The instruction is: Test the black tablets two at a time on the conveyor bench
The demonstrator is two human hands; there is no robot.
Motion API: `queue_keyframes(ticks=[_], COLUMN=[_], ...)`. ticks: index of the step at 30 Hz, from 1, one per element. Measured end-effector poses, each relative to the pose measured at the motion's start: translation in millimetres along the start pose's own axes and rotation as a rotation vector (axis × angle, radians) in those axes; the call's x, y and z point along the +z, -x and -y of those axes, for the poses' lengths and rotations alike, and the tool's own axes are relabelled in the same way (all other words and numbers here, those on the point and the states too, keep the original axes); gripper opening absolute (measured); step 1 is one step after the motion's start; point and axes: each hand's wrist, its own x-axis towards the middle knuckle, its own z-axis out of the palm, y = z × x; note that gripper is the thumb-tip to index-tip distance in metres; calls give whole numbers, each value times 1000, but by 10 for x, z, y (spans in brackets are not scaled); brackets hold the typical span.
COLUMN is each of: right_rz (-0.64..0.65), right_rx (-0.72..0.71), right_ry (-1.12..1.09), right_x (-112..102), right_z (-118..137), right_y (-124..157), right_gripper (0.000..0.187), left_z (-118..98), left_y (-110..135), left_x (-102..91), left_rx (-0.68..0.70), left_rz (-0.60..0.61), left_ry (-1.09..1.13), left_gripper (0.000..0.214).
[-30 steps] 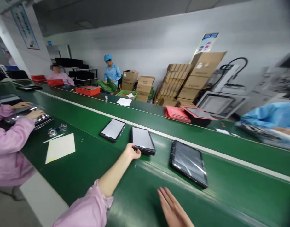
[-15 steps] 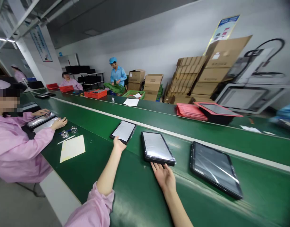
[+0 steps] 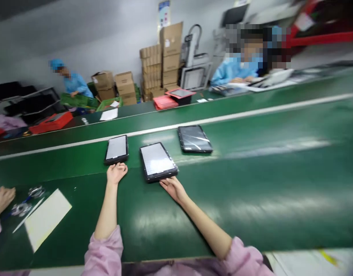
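Note:
Three dark tablets lie on the green bench. My left hand [image 3: 116,173] is at the near edge of the left tablet [image 3: 116,148], palm up, its fingers loosely curled and not around it. The middle tablet [image 3: 157,159] has a pale lit-looking screen and looks thick, perhaps two stacked. Against its near right corner my right hand [image 3: 173,188] grips with fingertips partly hidden beneath the edge. Farther back lies the right tablet [image 3: 195,138], dark, with glossy film reflecting light.
A pale sheet [image 3: 48,220], a white stick [image 3: 28,215] and clear-and-blue items [image 3: 28,199] lie left, near a co-worker's hand [image 3: 4,197]. Beyond the white strip [image 3: 153,130] stand red trays [image 3: 165,102]. Two people in blue are across the bench; cartons [image 3: 170,50] stand behind.
My view has swung to the right. The middle tablet has come nearer to me with my right hand at its edge. My left hand has let go of the left tablet.

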Motion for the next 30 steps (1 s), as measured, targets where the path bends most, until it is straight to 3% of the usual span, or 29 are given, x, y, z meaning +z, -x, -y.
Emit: queue_keyframes(ticks=[5, 9, 12, 16, 17, 19, 21, 23, 25, 26, 28, 30], right_rz=[-71, -128, -136, 39, 72, 56, 56, 191, 351, 391, 408, 389], right_rx=[84, 217, 326, 565, 548, 350, 49, -220, -382, -434, -498, -535], right_ry=[43, 102, 179, 664, 821, 1080, 1287, 1482, 1636, 1702, 1805, 1861], right_x=[-119, -195, -269, -335, -320, -232, -78, 93, 216, 243, 212, 84], right_z=[46, 25, 85, 538, 692, 951, 1058, 977, 764, 644, 453, 392], right_y=[841, 1575, 2005, 2282, 2278, 2166, 1933, 1628, 1339, 1227, 1097, 1096], right_gripper=[32, 41, 45, 38, 36, 36, 37, 31, 29, 32, 38, 38], left_z=[318, 607, 836, 963, 927, 778, 586, 441, 398, 416, 507, 626], left_y=[500, 1191, 1741, 2366, 2483, 2640, 2659, 2533, 2314, 2198, 2013, 1934], left_x=[-220, -566, -838, -1063, -1086, -1085, -1023, -911, -793, -750, -713, -737], left_rx=[-224, -394, -449, -450, -469, -469, -307, 39, 432, 566, 691, 720], left_rz=[63, 13, 6, 37, 39, 33, -9, -114, -255, -299, -329, -349], left_ry=[-138, -281, -418, -715, -812, -1004, -1176, -1343, -1527, -1626, -1794, -1927], left_gripper=[27, 27, 21, 30, 37, 49, 56, 60, 61, 62, 65, 67])
